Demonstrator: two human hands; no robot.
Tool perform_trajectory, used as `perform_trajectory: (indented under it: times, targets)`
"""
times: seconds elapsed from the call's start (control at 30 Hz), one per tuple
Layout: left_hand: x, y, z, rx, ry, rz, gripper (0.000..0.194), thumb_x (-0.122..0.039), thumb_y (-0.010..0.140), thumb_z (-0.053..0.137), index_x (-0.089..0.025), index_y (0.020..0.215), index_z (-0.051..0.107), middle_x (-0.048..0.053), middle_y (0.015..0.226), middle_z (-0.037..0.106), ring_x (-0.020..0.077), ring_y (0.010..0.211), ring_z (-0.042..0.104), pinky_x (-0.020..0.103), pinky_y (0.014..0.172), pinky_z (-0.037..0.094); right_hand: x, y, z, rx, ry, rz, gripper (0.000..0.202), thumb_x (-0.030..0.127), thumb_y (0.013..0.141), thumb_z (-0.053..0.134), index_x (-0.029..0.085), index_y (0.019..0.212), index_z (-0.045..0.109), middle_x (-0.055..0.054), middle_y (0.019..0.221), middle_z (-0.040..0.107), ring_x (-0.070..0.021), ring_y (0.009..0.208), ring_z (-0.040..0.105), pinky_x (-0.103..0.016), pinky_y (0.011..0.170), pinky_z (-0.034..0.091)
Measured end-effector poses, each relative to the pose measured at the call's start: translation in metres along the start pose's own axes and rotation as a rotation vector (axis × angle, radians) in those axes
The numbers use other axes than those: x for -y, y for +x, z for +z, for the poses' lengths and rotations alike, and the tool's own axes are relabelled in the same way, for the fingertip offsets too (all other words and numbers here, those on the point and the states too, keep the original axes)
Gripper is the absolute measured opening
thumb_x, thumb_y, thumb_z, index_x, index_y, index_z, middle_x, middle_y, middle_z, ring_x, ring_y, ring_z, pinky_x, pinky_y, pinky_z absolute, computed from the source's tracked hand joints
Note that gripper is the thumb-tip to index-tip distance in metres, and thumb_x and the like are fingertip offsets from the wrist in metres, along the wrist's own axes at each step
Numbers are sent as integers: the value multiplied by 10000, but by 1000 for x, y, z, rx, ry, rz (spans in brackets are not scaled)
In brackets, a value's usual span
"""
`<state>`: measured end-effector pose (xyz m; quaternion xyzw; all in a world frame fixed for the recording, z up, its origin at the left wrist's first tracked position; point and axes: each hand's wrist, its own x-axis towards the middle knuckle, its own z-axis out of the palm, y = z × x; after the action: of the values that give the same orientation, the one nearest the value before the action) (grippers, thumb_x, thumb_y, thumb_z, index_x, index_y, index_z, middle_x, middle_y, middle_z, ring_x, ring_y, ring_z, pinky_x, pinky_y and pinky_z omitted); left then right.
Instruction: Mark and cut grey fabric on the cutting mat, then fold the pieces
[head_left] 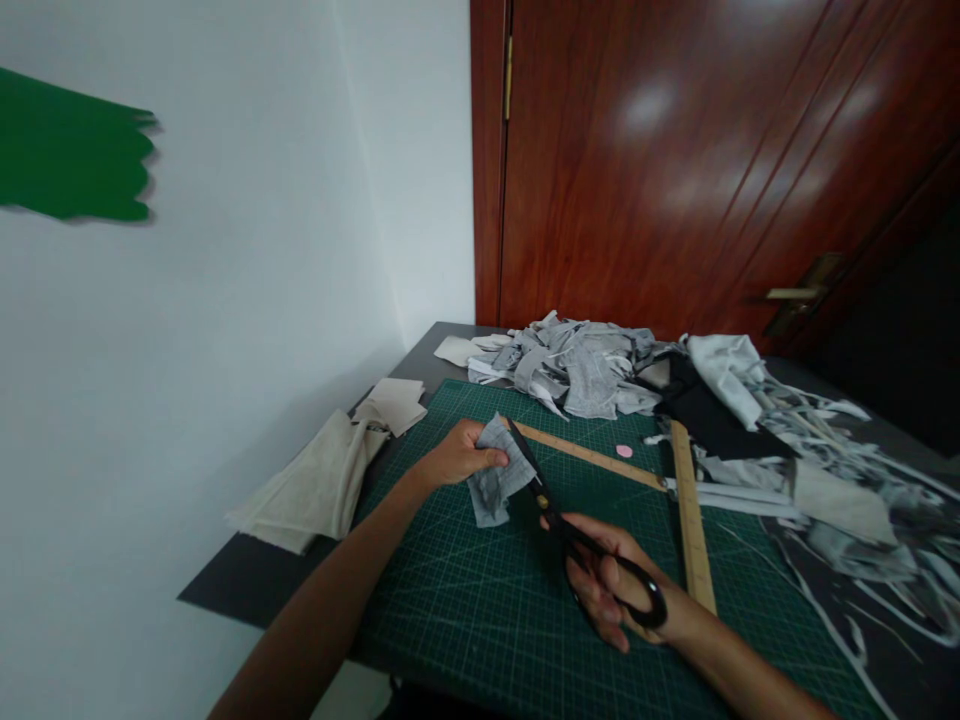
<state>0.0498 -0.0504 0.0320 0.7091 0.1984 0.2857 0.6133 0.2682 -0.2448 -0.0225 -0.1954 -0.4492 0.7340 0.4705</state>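
Observation:
My left hand [463,457] pinches a small piece of grey fabric [496,490] above the cutting mat, thumb on top, with part of the cloth hanging down. My right hand [604,575] has its fingers through the handles of black scissors [551,513]. The blades point up and to the left and lie along the right edge of the fabric; whether they bite into it I cannot tell. Below both hands is the green gridded cutting mat [465,600].
Grey fabric scraps [592,370] are heaped at the back; more strips and offcuts [847,500] lie at the right beside black cloth [709,405]. Two wooden rulers, one long [581,452] and one wide [691,520], rest on the mat near a pink disc [624,451]. Cream cloth [319,485] lies left.

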Motion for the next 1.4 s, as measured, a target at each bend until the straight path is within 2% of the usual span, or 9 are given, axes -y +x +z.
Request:
perform_trajectory:
  times: [0.33,0.57,0.73,0.9,1.07,1.27,1.4]
  targets:
    - [4,-1,-4,-5,62,-24,512,-569,617,871,-93,748,734,71,710,715,140,598,617,219,554,488,6,4,12,-35,-80,6,647,500,852,764,255,1414,560,52,717,506,-7,426,384,-157,377,489]
    - [8,-1,-7,-14,135,-13,502,-575,634,845,-101,751,729,34,647,671,119,544,553,204,508,423,5,4,13,-56,-114,29,691,497,851,766,246,1449,527,57,701,507,-8,414,393,-155,369,489]
    - [7,-1,-9,10,140,-16,483,-550,662,836,-92,768,730,40,658,682,114,543,558,196,517,424,7,4,12,-73,-128,26,672,460,852,777,240,1440,537,69,680,499,-1,397,389,-140,361,485]
    - [4,-2,-9,29,154,-21,481,-555,647,845,-99,755,740,49,666,698,130,551,578,211,521,446,3,3,6,-83,-107,42,716,546,817,779,221,1411,548,65,658,527,-8,368,394,-155,339,487]
    - [-3,-4,-4,97,176,-12,442,-546,682,828,-117,760,756,53,711,717,146,612,613,213,557,467,-1,2,-1,-93,-80,40,716,596,816,756,239,1402,548,66,655,524,-8,365,384,-152,331,469]
    - [-4,-5,-2,105,162,-10,455,-555,685,826,-114,777,760,63,722,724,149,614,620,210,556,471,1,2,4,-90,-83,44,686,548,820,778,259,1400,552,72,677,515,-1,373,370,-143,329,451]
    - [-1,-3,-4,93,172,-30,460,-553,662,842,-110,706,725,27,634,673,116,542,558,196,508,433,5,4,10,-98,-131,51,691,529,823,784,242,1404,547,82,666,491,7,370,337,-130,323,424]
